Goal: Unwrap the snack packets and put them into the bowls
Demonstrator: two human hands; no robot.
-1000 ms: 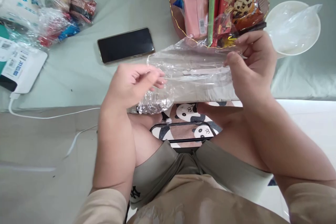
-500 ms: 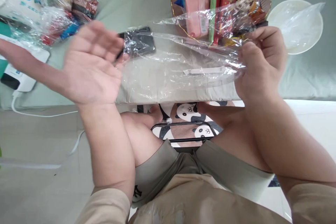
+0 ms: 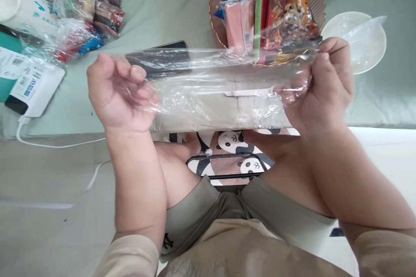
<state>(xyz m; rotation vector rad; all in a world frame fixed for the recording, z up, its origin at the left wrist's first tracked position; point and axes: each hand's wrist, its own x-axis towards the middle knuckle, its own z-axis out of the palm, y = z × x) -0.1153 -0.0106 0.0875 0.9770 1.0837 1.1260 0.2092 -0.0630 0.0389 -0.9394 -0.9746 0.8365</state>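
A clear plastic bag (image 3: 208, 95) is stretched level between my hands, crinkled and see-through. My right hand (image 3: 328, 82) pinches its right end between thumb and curled fingers. At the other end, my left hand (image 3: 121, 91) has its fingers curled against the film with the palm turned up; the exact grip is partly blurred. A narrow white strip (image 3: 248, 92) shows at the bag's lower middle; whether it lies on or under the film I cannot tell. Behind the film's upper left part lies a dark phone (image 3: 172, 54).
A ribbed bowl (image 3: 216, 26) of packaged snacks stands at the back. To its right is a white bowl (image 3: 338, 58) with clear plastic in it. At left are wrapped snacks (image 3: 108, 17), a paper cup (image 3: 32, 8) and a white device (image 3: 42, 88) with a cable (image 3: 58, 142).
My left hand's spread thumb has come in and its fingers have curled at the bag's left end. The bag is now pulled straighter and wider between both hands.
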